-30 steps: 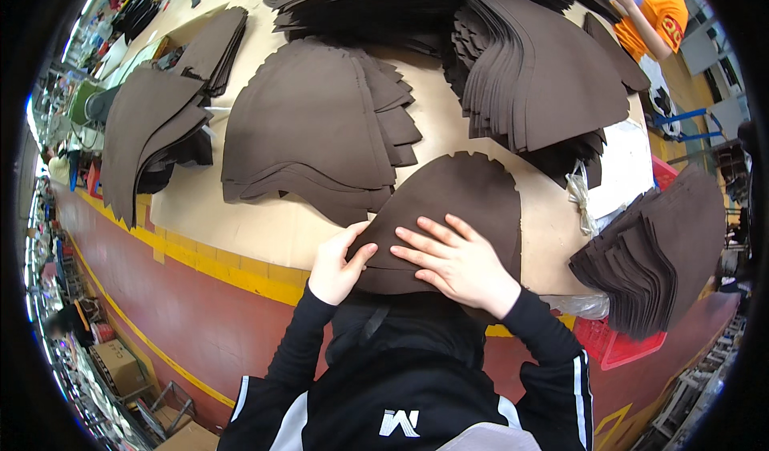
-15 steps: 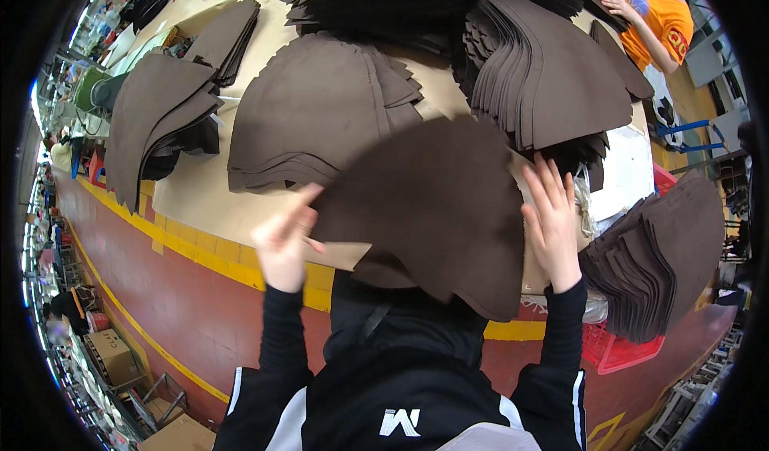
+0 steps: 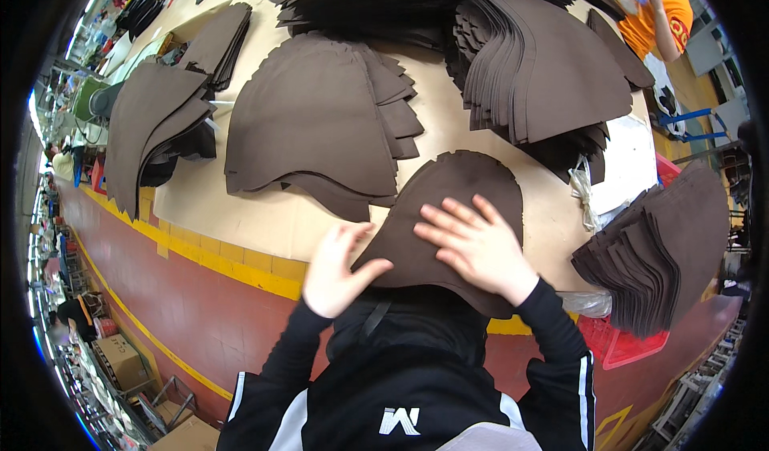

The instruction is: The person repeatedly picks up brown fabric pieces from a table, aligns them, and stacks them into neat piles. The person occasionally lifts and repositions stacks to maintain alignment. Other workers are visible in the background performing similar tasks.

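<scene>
Pressing flat, right hand (image 3: 478, 247) fingers spread on dome-shaped brown felt piece (image 3: 456, 211) | left hand (image 3: 335, 271) open at its left edge | likely light, floppy; lift by edges

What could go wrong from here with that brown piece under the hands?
1. The brown piece overhangs the table edge toward the person; it may slide off if the right hand lifts.
2. The left hand sits at its edge and may crease it.
3. Its far edge lies close to the neighbouring stack, so a push may shift that stack.
</scene>
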`<state>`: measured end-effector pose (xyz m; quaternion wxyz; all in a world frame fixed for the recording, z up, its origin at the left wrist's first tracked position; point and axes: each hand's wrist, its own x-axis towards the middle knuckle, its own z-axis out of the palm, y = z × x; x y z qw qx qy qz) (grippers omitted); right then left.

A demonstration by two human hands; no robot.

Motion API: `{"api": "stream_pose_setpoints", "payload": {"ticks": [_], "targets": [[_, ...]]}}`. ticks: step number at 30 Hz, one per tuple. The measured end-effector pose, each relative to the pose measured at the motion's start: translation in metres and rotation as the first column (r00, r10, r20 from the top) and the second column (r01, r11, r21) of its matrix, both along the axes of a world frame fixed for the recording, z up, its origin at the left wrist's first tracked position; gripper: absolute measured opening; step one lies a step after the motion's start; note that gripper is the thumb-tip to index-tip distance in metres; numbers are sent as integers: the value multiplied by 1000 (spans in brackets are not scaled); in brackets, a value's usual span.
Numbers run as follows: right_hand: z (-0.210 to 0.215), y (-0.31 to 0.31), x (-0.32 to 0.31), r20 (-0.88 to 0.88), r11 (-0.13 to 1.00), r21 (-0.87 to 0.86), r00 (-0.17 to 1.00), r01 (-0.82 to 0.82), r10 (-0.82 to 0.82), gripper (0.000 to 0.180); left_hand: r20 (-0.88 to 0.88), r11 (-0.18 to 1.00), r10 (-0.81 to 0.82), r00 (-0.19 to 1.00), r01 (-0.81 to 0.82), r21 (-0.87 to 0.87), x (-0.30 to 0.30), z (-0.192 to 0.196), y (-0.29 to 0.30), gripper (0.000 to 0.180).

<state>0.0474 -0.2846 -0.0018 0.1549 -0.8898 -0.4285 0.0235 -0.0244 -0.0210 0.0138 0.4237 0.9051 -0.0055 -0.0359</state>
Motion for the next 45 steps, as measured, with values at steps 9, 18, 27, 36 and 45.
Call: {"api": "stream_pose_setpoints", "payload": {"ticks": [9,18,27,36,45], "targets": [[-20,-39,85,75,935,35,932,353,-355,45,-140,982,184,973,-188,-14,7,-9,-18,46],[14,-79,12,174,892,282,895,354,-410,45,322,989,115,940,-78,-125,10,-1,0,26],[10,-15,-28,-33,987,2,986,-163,163,53,639,840,398,658,-541,34,67,32,137,41],[-8,-13,62,32,989,-34,990,141,-140,48,55,997,83,995,-83,-10,0,6,32,30],[9,-41,61,230,940,149,914,307,-335,45,182,997,57,982,-67,48,-13,-14,-19,41]]}}
